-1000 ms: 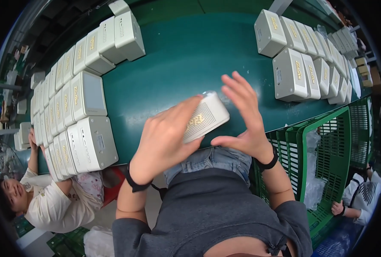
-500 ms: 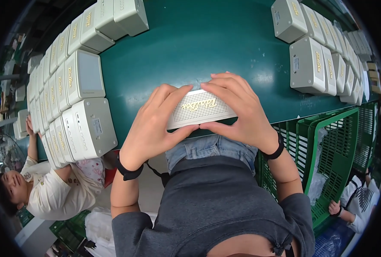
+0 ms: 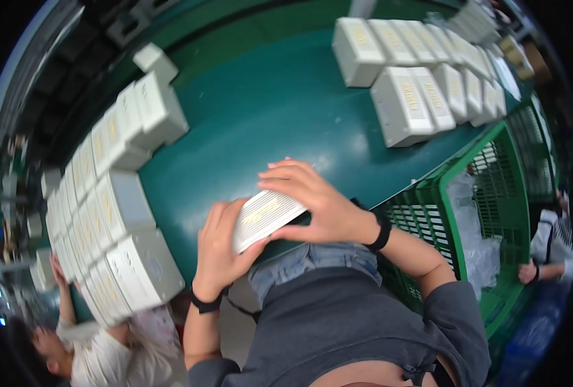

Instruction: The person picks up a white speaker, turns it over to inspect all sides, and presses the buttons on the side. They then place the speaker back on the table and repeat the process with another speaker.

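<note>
Close in front of my waist, both hands hold a white box with a perforated face (image 3: pixel 265 218) and gold lettering on it. My left hand (image 3: pixel 218 246) wraps its left end, thumb along the near edge. On the other end my right hand (image 3: pixel 320 208) has its fingers over the far edge and its thumb at the near side. The box tilts, its right end farther from me. The green tabletop (image 3: pixel 260 119) lies beyond and beneath it; whether the box touches it is hidden.
Rows of similar white boxes (image 3: pixel 146 267) stand along the left side, and more white boxes (image 3: pixel 404 106) at the far right. A green plastic crate (image 3: pixel 454 193) with clear plastic bags (image 3: pixel 476 248) sits to my right. One person (image 3: pixel 99 351) is at lower left, another (image 3: pixel 551 248) at right.
The view has swung, so the table and rows appear turned and shifted. The box now slants up to the right in the picture instead of lying nearly level; both hands stay on it.
</note>
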A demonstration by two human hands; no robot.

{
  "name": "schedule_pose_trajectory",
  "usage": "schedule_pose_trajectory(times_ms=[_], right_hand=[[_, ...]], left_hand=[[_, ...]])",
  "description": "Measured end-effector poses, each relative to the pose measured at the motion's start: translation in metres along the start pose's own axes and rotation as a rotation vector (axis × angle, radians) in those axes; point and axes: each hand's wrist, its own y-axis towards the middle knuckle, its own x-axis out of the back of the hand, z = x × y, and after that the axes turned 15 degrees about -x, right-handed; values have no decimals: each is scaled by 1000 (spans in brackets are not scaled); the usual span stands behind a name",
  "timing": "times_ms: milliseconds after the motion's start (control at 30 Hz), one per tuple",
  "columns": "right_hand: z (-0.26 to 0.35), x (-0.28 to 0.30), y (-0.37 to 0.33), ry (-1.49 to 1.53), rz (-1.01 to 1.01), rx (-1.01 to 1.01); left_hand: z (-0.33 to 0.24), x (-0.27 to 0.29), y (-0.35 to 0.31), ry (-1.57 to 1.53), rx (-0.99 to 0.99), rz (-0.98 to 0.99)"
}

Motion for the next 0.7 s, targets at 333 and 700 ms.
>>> schedule_pose_trajectory(times_ms=[333, 700], right_hand=[[5, 40, -64, 372, -515, -213], [-20, 43, -98, 377, -536, -354]], left_hand=[[7, -37, 73, -610, 388, -417], [-11, -134, 196, 57, 29, -226]])
